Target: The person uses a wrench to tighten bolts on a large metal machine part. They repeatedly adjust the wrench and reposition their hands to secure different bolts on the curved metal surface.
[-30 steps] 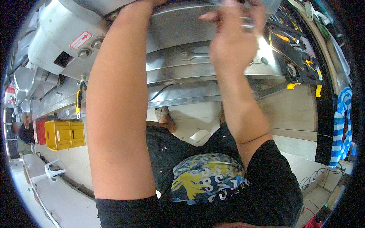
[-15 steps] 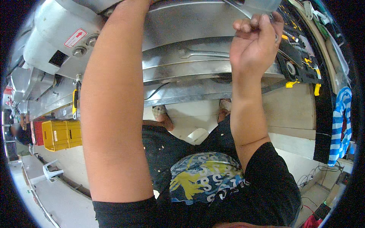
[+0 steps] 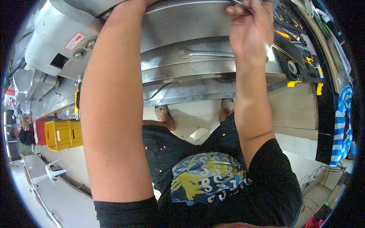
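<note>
Head view: bare right hand is gripping a slim silver metal tool in curled fingers near the top edge, bare left hand is sitting mostly out of frame, can't tell its fingers, and a silver open-ended metal wrench is lying on the shiny grey steel bench.

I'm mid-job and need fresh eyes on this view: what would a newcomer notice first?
Probably the right hand at the top, right of centre, its fingers curled around a slim metal tool. Next, the open-ended wrench lying on the metal ledge between the forearms. Brightest are the yellow crate at the left and the blue-and-white striped cloth at the far right.
</note>
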A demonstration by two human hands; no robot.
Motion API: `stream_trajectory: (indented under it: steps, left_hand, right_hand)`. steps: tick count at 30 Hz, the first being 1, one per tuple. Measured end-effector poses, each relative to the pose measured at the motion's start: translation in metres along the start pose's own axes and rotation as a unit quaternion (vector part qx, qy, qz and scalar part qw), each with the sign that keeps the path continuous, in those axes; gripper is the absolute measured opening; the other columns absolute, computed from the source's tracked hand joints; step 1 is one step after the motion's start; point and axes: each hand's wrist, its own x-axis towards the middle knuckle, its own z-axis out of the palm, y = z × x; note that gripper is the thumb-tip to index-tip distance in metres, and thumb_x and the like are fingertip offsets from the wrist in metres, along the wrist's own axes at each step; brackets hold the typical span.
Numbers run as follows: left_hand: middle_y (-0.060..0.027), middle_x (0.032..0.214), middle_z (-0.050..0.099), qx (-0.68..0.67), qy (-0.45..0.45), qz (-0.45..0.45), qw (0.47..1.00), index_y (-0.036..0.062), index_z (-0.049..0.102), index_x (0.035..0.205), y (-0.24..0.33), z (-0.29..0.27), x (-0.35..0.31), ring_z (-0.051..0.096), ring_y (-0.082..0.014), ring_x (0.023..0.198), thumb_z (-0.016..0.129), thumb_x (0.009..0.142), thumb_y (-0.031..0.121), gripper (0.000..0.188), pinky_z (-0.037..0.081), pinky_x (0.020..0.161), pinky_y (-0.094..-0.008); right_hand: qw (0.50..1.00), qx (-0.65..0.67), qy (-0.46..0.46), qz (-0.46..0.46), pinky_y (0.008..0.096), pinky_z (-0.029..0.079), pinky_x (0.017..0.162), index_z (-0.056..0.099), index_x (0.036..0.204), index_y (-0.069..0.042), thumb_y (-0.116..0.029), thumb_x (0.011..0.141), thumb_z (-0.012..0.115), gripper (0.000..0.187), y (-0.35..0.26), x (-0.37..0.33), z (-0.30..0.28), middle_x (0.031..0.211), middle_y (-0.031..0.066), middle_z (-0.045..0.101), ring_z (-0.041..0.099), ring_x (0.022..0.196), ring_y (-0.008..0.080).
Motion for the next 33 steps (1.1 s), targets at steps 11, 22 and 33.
stream_trajectory:
  steps: [11,22,33]
  left_hand:
    - [-0.0196,0.14,0.061,0.015,0.017,0.045,0.999,0.0103,0.065,0.134,-0.014,0.013,0.005,0.054,-0.0354,0.131,0.048,0.102,0.047,0.051,0.04,0.111,-0.0454]
    - [-0.0194,0.14,0.062,0.013,0.024,0.054,0.998,0.0107,0.066,0.133,-0.014,0.013,0.006,0.055,-0.0356,0.131,0.048,0.102,0.046,0.05,0.04,0.111,-0.0455]
    - [-0.0195,0.137,0.063,0.046,0.019,0.063,0.997,0.0105,0.067,0.129,-0.016,0.014,0.007,0.056,-0.0365,0.128,0.049,0.101,0.045,0.048,0.041,0.109,-0.0462]
  right_hand:
    - [0.999,-0.024,0.015,-0.046,0.0346,0.054,0.069,0.047,0.136,-0.015,-0.014,0.104,0.054,0.033,-0.001,-0.015,0.005,0.085,0.0,0.057,0.058,0.07,0.0137]
    - [1.0,-0.011,0.015,-0.023,0.0332,0.054,0.069,0.055,0.128,-0.017,-0.018,0.104,0.057,0.024,0.006,-0.001,0.0,0.084,-0.0032,0.059,0.059,0.071,0.0127]
    - [0.999,-0.012,0.026,-0.023,0.0313,0.054,0.069,0.057,0.122,-0.016,-0.019,0.104,0.057,0.018,0.001,-0.001,0.005,0.086,-0.0033,0.058,0.058,0.072,0.0117]
